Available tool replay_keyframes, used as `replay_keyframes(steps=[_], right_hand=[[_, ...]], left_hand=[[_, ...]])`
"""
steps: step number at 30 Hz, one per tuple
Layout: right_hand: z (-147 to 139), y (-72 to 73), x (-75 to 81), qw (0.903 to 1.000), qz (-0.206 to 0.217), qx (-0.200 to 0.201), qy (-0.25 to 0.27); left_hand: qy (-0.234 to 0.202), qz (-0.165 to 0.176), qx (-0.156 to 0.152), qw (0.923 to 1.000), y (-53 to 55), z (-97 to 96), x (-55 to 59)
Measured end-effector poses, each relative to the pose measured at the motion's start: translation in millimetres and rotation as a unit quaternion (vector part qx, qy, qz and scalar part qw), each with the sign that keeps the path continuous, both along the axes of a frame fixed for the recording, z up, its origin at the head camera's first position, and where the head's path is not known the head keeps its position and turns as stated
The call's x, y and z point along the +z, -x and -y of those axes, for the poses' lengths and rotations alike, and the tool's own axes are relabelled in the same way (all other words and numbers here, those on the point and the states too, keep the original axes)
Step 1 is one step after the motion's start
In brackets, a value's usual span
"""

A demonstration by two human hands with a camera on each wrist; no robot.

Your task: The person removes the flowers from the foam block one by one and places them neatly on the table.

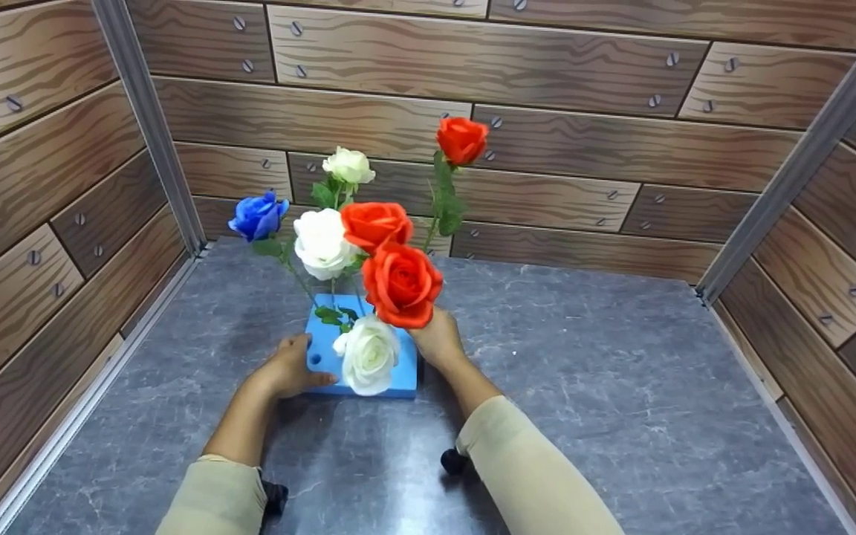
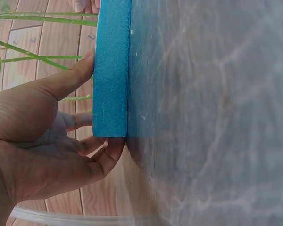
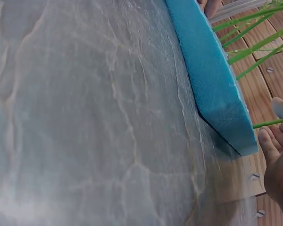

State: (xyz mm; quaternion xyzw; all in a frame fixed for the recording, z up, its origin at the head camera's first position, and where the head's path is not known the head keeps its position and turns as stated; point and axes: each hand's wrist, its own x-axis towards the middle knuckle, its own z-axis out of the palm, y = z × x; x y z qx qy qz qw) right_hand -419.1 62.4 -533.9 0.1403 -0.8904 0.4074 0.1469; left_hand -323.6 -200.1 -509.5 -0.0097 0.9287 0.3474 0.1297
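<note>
A blue foam block [image 1: 407, 368] with holes in its top lies on the table, several artificial roses rising from it. My left hand [image 1: 290, 368] grips its left edge, the thumb on top and other fingers along the side and lower edge. On the block's right, my right hand [image 1: 439, 343] pinches a green stem [image 3: 269, 123] close to the top face. In the head view, a red rose [image 1: 402, 284] partly covers that hand, so I cannot tell surely which bloom the stem carries. A white rose [image 1: 368, 357] hangs over the block's front.
Another white rose [image 1: 324, 244], a cream rose [image 1: 348, 165], a blue rose [image 1: 258, 216] and two more red roses, one tall at the right [image 1: 462, 140], stand around the block. Wood-patterned walls [image 1: 547, 134] with metal corner posts enclose the grey marbled table [image 1: 584, 386].
</note>
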Motion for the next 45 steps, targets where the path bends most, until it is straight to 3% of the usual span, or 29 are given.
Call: replay_keyframes(steps=[9, 15, 21, 29, 38, 45], right_hand=[[4.9, 2.8, -0.1, 0.9993, 0.016, -0.021, -0.028], [7.1, 4.3, 1.2, 0.9959, -0.004, -0.055, -0.072], [9.2, 4.1, 1.8, 0.9926, -0.042, -0.072, -0.089], [10.0, 0.4, -2.3, 0.9910, -0.064, -0.088, -0.078], [9.1, -1.3, -1.0, 0.9933, -0.043, -0.083, -0.069], [8.2, 0.2, -1.1, 0.9912, -0.085, -0.082, -0.059]], left_hand=[[-0.002, 0.000, 0.002, 1.0000, -1.5, 3.2, -0.5], [0.004, -0.010, -0.001, 0.9999, -0.9, 2.5, -1.0], [-0.002, 0.002, 0.006, 1.0000, 0.0, 2.5, -1.3], [0.003, -0.008, -0.003, 1.0000, -3.1, 3.2, -2.5], [0.009, -0.006, -0.015, 0.9998, -6.3, 3.1, -2.5], [0.024, -0.007, -0.027, 0.9993, -4.6, 4.3, -0.5]])
